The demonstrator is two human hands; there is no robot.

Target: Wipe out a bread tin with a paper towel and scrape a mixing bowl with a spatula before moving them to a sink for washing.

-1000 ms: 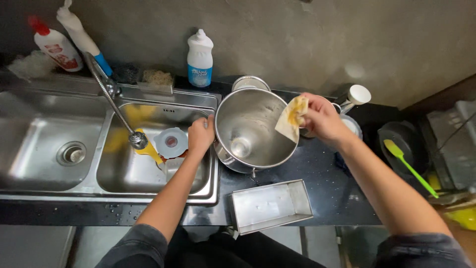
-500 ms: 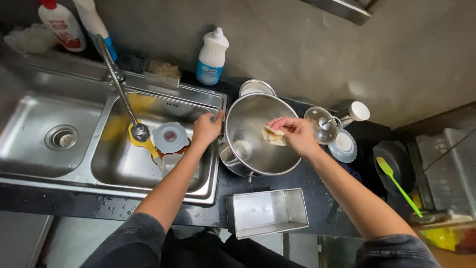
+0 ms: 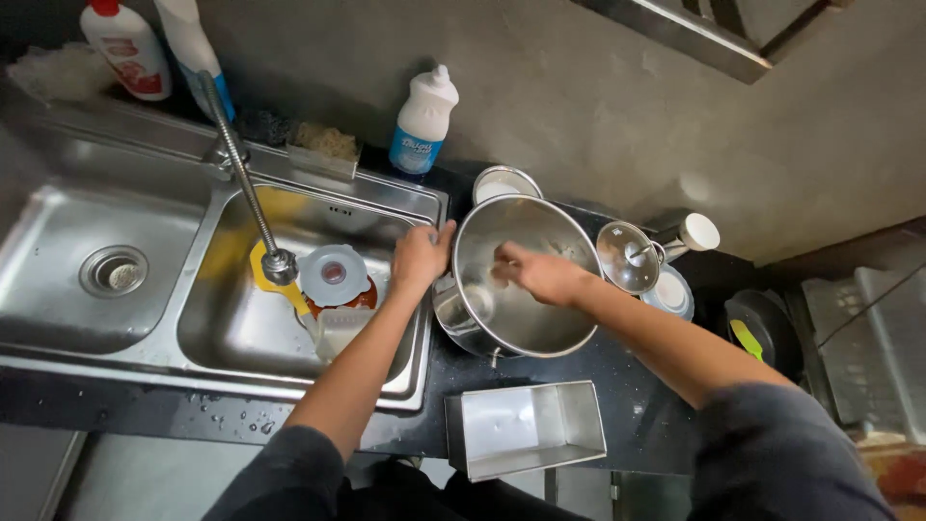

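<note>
head | right hand (image 3: 540, 275) now deeper inside pot (image 3: 526, 318), grip unclear | left hand (image 3: 420, 259) clasps rim

Grey concrete wall (image 3: 598, 106), black countertop (image 3: 637, 386), steel double sink (image 3: 58, 251), dim light.

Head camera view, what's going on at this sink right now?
A person stands at a dark counter beside a double steel sink. The left hand grips the rim of a large steel pot that is tilted on the counter. The right hand reaches inside the pot, against its inner wall; what it holds, if anything, cannot be made out. A rectangular metal pan sits in front, a glass lid to the right, and a white bottle by the wall.
</note>
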